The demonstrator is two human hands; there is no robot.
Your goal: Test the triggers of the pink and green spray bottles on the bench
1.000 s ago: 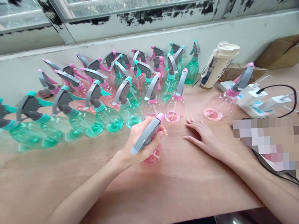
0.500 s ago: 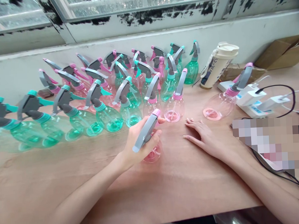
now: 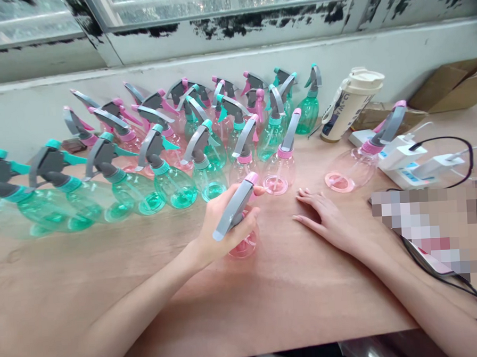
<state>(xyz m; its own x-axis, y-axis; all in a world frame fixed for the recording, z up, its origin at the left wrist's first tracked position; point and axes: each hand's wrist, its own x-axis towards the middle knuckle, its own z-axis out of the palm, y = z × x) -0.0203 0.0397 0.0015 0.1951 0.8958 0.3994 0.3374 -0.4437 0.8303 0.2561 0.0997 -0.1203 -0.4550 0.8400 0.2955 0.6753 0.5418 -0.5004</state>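
Wood-look table (image 3: 293, 309) fills most of view, pale wall (image 3: 423, 49) behind it; brown cardboard box (image 3: 453, 84) far R; green spray bottles (image 3: 179, 189) line up front L, w/ pink spray bottles (image 3: 128, 136) & more green ones crowded behind, nr wall; cream lidded cup (image 3: 352, 103) R of these; white power strip (image 3: 408, 175) w/ plugs further R, blurred-out item (image 3: 437, 242) & black cable (image 3: 474, 288) below it; lone pink bottle (image 3: 352, 167) btwn R hand & strip; L hand (image 3: 209, 230) wrapped round neck of held pink bottle (image 3: 233, 211), at table centre, grey lever facing wearer, fingers partly hidden; two pink bottles (image 3: 278, 171) just beyond block the way fwd; R hand (image 3: 324, 216) empty, palm down on table, fingers spread a bit; pink nozzle tip (image 3: 252, 178) clear above L fingers.
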